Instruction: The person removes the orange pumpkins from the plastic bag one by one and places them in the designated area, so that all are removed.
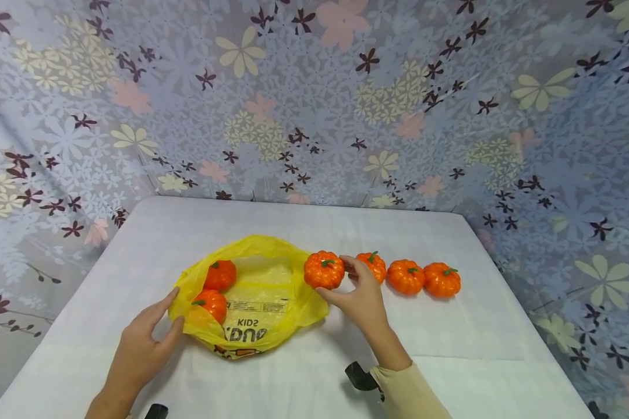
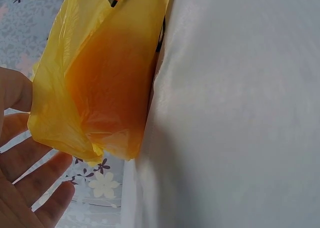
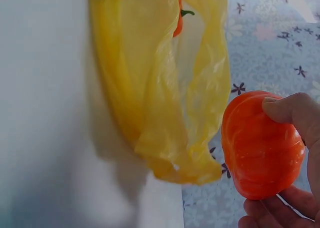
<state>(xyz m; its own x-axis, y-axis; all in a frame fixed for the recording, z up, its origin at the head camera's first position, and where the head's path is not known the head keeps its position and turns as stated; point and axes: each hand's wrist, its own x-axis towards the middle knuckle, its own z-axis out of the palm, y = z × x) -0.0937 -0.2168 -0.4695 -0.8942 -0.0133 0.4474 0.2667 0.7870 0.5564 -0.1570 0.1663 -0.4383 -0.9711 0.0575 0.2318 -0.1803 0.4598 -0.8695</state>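
Observation:
A yellow plastic bag (image 1: pixel 264 343) lies with its mouth spread on the table, two orange toy pumpkins inside: one farther back (image 1: pixel 221 274), one nearer (image 1: pixel 209 305). My left hand (image 1: pixel 141 343) holds the bag's left edge between thumb and fingers; in the left wrist view the other fingers (image 2: pixel 40 180) are spread loosely. Beside the bag's right rim, my right hand (image 1: pixel 361 297) grips another toy pumpkin (image 1: pixel 323 270) with thumb and fingers, raised off the table. The right wrist view shows this pumpkin (image 3: pixel 262 148) just outside the bag.
Three more toy pumpkins stand in a row to the right: one partly behind my right hand (image 1: pixel 373 266), one in the middle (image 1: pixel 406 277) and one at the end (image 1: pixel 442 280). A white cloth covers the table (image 1: pixel 482 331). Flowered fabric (image 1: pixel 314 116) hangs behind it.

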